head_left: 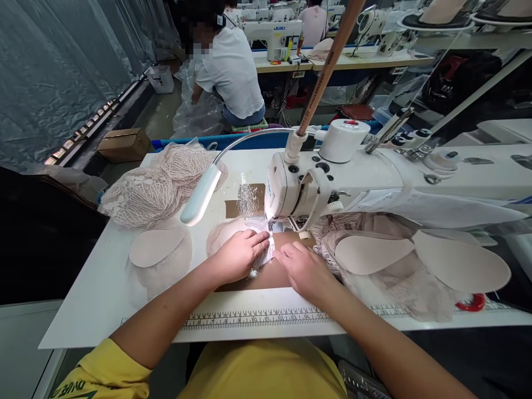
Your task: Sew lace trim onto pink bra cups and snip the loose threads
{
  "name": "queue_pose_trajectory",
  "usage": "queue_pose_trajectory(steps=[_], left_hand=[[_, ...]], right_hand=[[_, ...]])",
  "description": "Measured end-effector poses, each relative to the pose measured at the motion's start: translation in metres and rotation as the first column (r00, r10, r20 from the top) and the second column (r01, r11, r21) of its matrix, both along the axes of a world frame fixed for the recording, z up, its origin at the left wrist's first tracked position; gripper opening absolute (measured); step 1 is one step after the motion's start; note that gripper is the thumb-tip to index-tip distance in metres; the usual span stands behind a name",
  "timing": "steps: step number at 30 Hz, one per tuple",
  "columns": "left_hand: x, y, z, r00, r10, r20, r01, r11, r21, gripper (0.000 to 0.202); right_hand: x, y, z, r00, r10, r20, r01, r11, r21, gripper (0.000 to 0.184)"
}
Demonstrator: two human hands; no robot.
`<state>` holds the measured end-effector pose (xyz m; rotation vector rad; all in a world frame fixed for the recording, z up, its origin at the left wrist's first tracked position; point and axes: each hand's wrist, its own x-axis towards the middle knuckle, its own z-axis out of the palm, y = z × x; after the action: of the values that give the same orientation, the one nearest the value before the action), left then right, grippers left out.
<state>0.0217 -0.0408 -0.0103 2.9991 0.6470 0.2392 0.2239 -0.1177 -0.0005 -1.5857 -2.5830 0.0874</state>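
Note:
My left hand (239,256) lies palm down on a small piece of white lace (262,256), fingers together and pressing it flat in front of the needle of the white sewing machine (316,183). My right hand (303,269) rests beside it on the right, fingers curled and pinching the lace's right edge. A beige padded cup (220,233) lies partly under the lace and my left hand. The needle area is brightly lit by a gooseneck lamp (201,194).
A pile of pink lace (158,185) sits at the table's back left, with a beige cup (155,246) in front of it. More cups (461,266) and lace lie right of the machine. A ruler strip (257,318) runs along the front edge. A person in white sits beyond.

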Motion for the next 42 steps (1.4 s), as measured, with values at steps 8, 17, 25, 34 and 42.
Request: queue_pose_trajectory(steps=[8, 17, 25, 34, 42], left_hand=[[0.005, 0.027, 0.004, 0.999, 0.009, -0.034, -0.009, 1.000, 0.002, 0.043], [0.000, 0.019, 0.001, 0.996, -0.068, 0.061, 0.069, 0.998, -0.005, 0.038], [0.002, 0.036, -0.001, 0.995, -0.039, 0.088, 0.042, 0.999, -0.030, 0.039], [0.004, 0.042, -0.001, 0.996, 0.030, 0.083, -0.026, 0.998, -0.053, 0.043], [0.004, 0.041, 0.003, 0.997, 0.030, 0.065, -0.030, 1.000, -0.001, 0.040]], right_hand=[[-0.006, 0.019, 0.002, 0.997, -0.078, 0.010, 0.078, 0.996, -0.048, 0.035], [-0.006, 0.020, -0.001, 0.996, -0.086, 0.002, 0.086, 0.996, 0.016, 0.034], [-0.007, 0.026, -0.004, 0.988, -0.150, 0.027, 0.148, 0.987, 0.058, 0.051], [-0.001, 0.025, -0.017, 0.989, -0.147, -0.030, 0.149, 0.986, 0.080, 0.054], [-0.002, 0.025, -0.012, 0.985, -0.160, -0.072, 0.165, 0.984, 0.071, 0.049]])
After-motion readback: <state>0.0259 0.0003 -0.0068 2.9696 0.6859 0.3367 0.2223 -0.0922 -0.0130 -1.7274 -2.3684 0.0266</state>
